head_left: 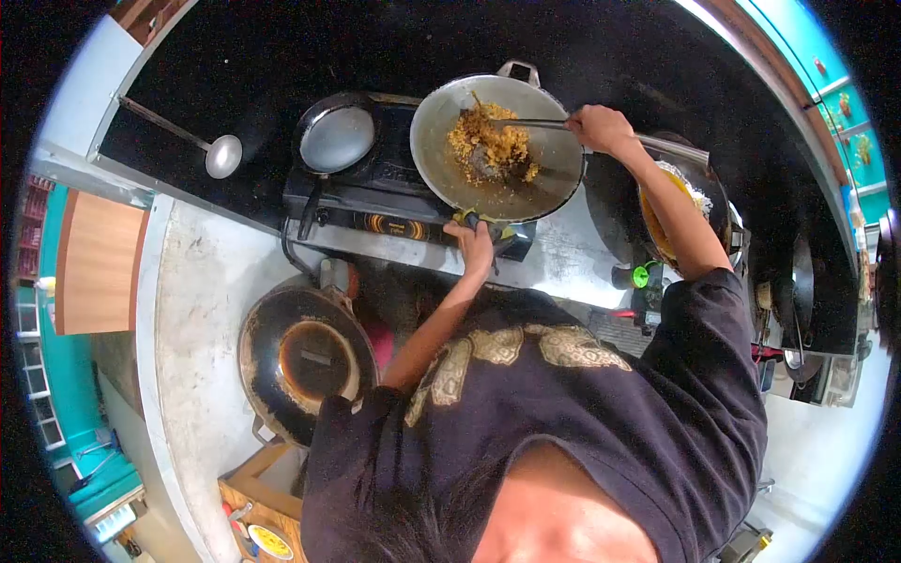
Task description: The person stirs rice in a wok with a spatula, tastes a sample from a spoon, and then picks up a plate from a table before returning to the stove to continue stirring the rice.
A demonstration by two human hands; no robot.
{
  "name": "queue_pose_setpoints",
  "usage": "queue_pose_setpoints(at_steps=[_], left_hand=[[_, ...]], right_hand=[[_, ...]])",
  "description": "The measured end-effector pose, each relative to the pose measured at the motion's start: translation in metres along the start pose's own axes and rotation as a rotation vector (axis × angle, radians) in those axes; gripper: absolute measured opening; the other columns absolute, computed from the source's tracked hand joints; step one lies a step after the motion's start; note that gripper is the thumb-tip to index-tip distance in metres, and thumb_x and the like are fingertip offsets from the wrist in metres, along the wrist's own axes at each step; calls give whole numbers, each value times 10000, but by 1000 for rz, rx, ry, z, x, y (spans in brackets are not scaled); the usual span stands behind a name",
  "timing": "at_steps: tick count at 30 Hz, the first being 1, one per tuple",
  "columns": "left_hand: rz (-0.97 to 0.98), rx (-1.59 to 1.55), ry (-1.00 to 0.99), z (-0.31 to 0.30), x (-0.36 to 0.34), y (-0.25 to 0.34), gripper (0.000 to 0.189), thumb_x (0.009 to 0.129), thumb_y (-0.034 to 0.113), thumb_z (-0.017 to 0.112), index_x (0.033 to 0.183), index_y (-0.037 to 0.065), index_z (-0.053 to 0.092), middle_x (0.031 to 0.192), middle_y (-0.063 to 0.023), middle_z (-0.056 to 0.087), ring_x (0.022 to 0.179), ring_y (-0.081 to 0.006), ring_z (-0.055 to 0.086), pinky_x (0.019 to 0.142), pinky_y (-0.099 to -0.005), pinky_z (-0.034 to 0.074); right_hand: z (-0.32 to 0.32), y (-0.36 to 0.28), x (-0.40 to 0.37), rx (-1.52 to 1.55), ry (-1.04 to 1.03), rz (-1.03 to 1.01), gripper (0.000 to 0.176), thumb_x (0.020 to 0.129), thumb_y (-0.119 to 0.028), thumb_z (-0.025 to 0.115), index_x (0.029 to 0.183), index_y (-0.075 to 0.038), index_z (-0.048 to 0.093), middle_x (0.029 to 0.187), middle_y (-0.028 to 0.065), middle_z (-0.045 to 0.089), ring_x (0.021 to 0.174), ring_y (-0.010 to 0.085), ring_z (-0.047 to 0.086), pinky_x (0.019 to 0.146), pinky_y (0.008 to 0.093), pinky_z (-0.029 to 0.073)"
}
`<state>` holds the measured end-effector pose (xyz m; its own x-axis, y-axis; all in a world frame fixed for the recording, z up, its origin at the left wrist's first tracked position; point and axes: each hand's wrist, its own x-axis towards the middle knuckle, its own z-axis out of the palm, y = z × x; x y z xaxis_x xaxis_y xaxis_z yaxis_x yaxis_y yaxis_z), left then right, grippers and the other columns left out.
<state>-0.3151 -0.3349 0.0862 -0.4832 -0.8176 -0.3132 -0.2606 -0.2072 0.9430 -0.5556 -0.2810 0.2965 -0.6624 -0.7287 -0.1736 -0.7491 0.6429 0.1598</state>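
A large metal wok (436, 150) sits on the right burner of a two-burner gas stove (352, 218). Crumbly yellow-brown food (502, 143) with darker bits lies in its middle. My right hand (601, 129) is closed around the long handle of a metal spatula (540, 123), whose blade end is in the food. At the wok's near edge, my left hand (474, 242) is closed on a dark and greenish cloth (490, 226) pressed to the rim or handle there. The handle itself is hidden by the cloth and fingers.
A small frying pan (338, 139) stands on the left burner. Further left lies a ladle (223, 157). A blackened wok (263, 371) is low on the left. To the right, a yellow-rimmed container (654, 225) holds white food, beside a bright green round object (641, 277).
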Motion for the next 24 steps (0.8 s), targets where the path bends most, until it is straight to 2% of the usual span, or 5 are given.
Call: queue_pose_setpoints(at_steps=[8, 11, 19, 22, 24], left_hand=[[-45, -14, -15, 4, -8, 12, 764, 812, 190, 416, 1193, -171, -140, 1321, -291, 61, 1243, -356, 95, 1016, -324, 89], [-50, -39, 3, 4, -11, 11, 743, 813, 184, 415, 1198, -170, -113, 1317, -290, 70, 1240, -357, 103, 1014, -329, 94], [-18, -49, -16, -1, -9, 15, 720, 817, 181, 406, 1205, -162, -93, 1315, -296, 52, 1239, -359, 108, 1011, -336, 92], [-32, -50, 1, 0, -8, 18, 716, 818, 182, 405, 1205, -157, -94, 1314, -295, 50, 1235, -361, 113, 1009, -335, 95], [-23, -15, 10, -3, -9, 19, 695, 816, 179, 405, 1206, -153, -65, 1303, -296, 78, 1224, -367, 140, 1001, -339, 111]], right_hand=[[113, -53, -38, -303, 278, -449, 109, 684, -139, 527, 758, -110, 601, 693, 63, 618, 610, 217, 609, 492, 346, 481], [84, -73, -93, -395, -3, -299, 143, 712, -95, 486, 820, -100, 580, 683, 36, 598, 684, 185, 588, 523, 310, 449], [89, -35, -31, -237, 112, -364, 121, 714, -81, 487, 788, -42, 574, 715, 83, 599, 650, 210, 600, 492, 332, 463], [62, -41, -77, -341, -131, -487, 231, 718, -91, 485, 924, -15, 556, 715, 84, 601, 653, 213, 601, 450, 365, 457], [65, -58, -103, -484, -76, -373, 297, 723, -101, 483, 1004, -17, 530, 716, 73, 602, 657, 208, 596, 417, 371, 446]])
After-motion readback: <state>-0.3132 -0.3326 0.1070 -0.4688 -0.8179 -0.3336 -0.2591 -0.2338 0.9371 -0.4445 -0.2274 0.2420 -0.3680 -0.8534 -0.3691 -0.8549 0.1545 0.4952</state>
